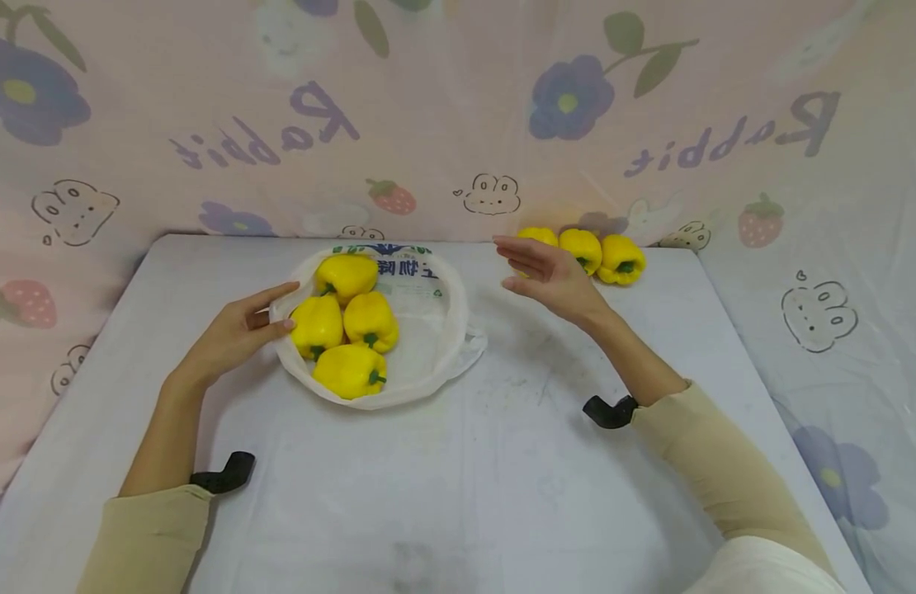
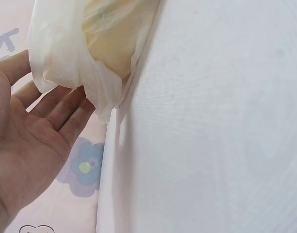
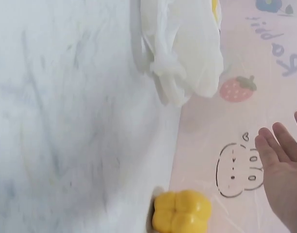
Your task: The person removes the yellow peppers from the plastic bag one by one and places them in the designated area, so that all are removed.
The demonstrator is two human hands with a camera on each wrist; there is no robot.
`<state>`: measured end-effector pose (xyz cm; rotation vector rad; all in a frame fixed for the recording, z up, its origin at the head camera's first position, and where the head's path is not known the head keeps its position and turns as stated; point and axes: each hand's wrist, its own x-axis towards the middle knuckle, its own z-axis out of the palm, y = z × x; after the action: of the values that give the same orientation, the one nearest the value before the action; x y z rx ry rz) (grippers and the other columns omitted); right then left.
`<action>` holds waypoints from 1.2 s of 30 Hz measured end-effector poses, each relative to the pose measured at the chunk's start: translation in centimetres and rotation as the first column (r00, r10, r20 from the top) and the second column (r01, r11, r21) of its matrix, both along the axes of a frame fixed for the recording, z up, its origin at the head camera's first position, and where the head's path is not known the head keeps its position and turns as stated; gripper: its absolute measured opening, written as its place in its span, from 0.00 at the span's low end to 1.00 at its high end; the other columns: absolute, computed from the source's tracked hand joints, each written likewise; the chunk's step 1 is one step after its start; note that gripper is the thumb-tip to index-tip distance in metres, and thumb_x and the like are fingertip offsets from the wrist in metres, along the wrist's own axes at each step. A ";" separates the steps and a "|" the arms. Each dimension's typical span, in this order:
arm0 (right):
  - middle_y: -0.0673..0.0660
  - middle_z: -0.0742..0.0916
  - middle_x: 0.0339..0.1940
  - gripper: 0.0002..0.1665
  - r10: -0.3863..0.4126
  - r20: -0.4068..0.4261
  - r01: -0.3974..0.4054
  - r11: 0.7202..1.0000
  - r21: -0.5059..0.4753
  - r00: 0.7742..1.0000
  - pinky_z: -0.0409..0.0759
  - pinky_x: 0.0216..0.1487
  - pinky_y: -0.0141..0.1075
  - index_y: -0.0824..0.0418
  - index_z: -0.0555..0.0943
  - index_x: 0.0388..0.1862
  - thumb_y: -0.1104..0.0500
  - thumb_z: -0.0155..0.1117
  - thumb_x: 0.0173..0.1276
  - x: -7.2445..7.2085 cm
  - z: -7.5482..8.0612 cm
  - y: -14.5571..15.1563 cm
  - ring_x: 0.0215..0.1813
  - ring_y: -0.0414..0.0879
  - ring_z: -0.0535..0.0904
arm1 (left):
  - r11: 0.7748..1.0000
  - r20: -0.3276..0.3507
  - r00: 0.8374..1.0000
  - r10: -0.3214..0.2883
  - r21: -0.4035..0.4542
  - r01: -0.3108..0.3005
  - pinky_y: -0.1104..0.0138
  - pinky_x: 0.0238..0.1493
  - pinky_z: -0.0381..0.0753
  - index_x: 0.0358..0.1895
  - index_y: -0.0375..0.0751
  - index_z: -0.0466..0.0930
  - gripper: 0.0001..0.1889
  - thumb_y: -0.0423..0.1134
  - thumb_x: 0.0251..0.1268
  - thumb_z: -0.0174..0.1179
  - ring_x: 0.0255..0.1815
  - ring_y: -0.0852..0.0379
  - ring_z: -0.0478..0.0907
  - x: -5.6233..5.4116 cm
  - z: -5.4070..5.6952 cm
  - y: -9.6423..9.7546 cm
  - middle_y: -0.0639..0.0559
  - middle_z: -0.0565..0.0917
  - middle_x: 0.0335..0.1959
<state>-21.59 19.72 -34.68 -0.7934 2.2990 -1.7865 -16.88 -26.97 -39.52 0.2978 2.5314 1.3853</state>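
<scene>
A white plastic bag point(image 1: 458, 313), its rim spread wide, stands on the table holding several yellow bell peppers point(image 1: 370, 322) grouped in its left half. My left hand point(image 1: 235, 334) holds the bag's left rim, thumb on the rim and fingers along the outside; the left wrist view shows this hand point(image 2: 37, 126) with the fingertips partly behind the plastic. Raised between the bag and three more bell peppers point(image 1: 623, 260) at the back edge, my right hand point(image 1: 554, 280) has straight fingers and holds nothing. It partly covers the leftmost of those peppers.
A white-covered table point(image 1: 458, 478) carries everything. Behind it hangs a pink curtain point(image 1: 443, 107) with flowers, rabbits and strawberries, continuing along the sides. Black curved pieces point(image 1: 610, 412) stick out at both sleeve cuffs. A gathered flap point(image 3: 168, 73) juts from the bag's right side.
</scene>
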 end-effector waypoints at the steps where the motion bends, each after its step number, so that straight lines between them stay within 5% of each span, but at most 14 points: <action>1: 0.62 0.75 0.70 0.32 0.014 0.002 -0.014 1.000 -0.008 1.000 0.65 0.71 0.43 0.68 0.70 0.71 0.66 0.66 0.69 0.0 -0.1 -0.3 0.72 0.56 0.68 | 1.000 0.000 1.000 -0.001 0.000 0.001 0.80 0.47 0.76 0.78 0.52 0.59 0.33 0.47 0.73 0.59 0.62 0.44 0.73 0.0 0.0 0.0 0.42 0.58 0.78; 15: 0.62 0.75 0.71 0.32 0.109 0.039 -0.110 0.994 0.023 0.993 0.67 0.71 0.40 0.68 0.71 0.70 0.66 0.67 0.68 -0.5 -2.2 -5.1 0.71 0.50 0.70 | 1.000 -0.009 1.000 -0.021 0.006 0.021 0.82 0.47 0.74 0.78 0.51 0.58 0.34 0.46 0.73 0.59 0.66 0.37 0.69 -0.5 0.1 0.2 0.40 0.57 0.78; 29: 0.54 0.72 0.73 0.35 0.180 0.084 -0.190 0.974 0.123 0.980 0.67 0.70 0.36 0.61 0.70 0.72 0.61 0.69 0.68 -0.5 -2.6 -9.0 0.72 0.47 0.69 | 1.000 0.000 1.000 -0.008 -0.001 0.008 0.82 0.46 0.74 0.78 0.51 0.58 0.34 0.46 0.74 0.58 0.66 0.37 0.69 -0.3 0.0 0.1 0.39 0.58 0.77; 36: 0.53 0.72 0.73 0.35 0.156 0.129 -0.179 0.965 0.193 0.979 0.69 0.68 0.34 0.56 0.71 0.72 0.55 0.70 0.67 -0.9 -3.0 -10.7 0.72 0.48 0.69 | 0.999 -0.033 0.999 -0.030 0.034 0.031 0.78 0.46 0.78 0.78 0.48 0.60 0.32 0.43 0.74 0.59 0.60 0.55 0.74 -0.4 -0.3 0.1 0.39 0.59 0.77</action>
<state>-22.52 8.97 -37.63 -0.8031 2.2226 -1.4588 -17.26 -26.84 -39.87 0.3668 2.5197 1.4256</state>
